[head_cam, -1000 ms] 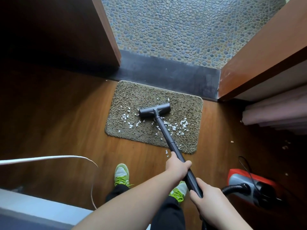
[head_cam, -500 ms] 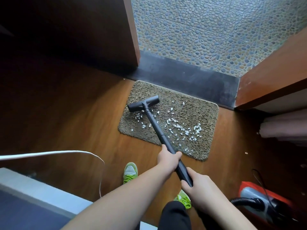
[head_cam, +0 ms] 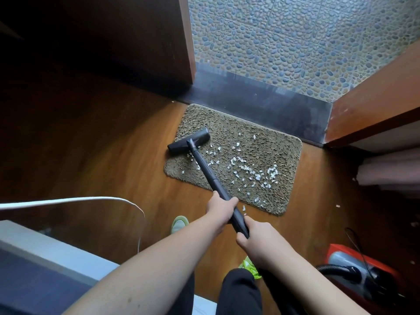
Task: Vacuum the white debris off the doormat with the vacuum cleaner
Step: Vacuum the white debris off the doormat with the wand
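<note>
Head view: both hands grasp the black vacuum wand (head_cam: pixel 205 165). The left hand (head_cam: pixel 221 209) is wrapped around the tube farther down; the right hand (head_cam: pixel 256 241) is clenched around it nearer the body. The floor nozzle (head_cam: pixel 188 141) sits at the doormat's (head_cam: pixel 272 142) far-left corner, partly overhanging the wooden floor (head_cam: pixel 102 155). White debris (head_cam: pixel 250 169) lies scattered across the mat's centre and near-right area, well apart from the nozzle; one fragment rests on the floor just beside the near edge. The red canister (head_cam: pixel 359 269) stands at right (hose attached).

Risks: suction may lift or bunch the light mat, flicking fragments onto the floor. A fast sweep may push fragments ahead instead of collecting them.
</note>
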`<state>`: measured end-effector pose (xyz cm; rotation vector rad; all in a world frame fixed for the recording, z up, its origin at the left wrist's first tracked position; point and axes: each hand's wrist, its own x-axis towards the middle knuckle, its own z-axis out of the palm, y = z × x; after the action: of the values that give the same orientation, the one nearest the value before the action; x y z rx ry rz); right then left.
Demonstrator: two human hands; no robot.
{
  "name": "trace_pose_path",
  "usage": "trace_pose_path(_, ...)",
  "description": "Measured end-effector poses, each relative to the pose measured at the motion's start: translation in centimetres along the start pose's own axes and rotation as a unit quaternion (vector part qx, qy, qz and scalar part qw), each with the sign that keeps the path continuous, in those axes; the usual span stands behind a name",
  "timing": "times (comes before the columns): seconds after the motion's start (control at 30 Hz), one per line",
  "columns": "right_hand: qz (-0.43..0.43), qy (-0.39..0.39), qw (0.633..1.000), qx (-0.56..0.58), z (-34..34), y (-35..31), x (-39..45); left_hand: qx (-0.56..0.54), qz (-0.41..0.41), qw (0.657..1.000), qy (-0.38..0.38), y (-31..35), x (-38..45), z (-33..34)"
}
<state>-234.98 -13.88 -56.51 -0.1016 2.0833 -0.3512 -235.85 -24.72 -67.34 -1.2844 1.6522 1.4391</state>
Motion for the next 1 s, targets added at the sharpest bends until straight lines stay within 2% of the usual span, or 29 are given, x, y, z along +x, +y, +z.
trace_pose_path(0.73,0.059,-0.019,0.998,0.034,2.8,6.4,-5.4,0.056,0.005,0.998,-0.032,-4.4,-4.8,5.4)
trace_pose_path(1.0,0.073,-0.004,0.995,0.063,4.5,10.0,-8.5,0.089,-0.010,0.993,-0.071,-6.8,-7.2,8.5)
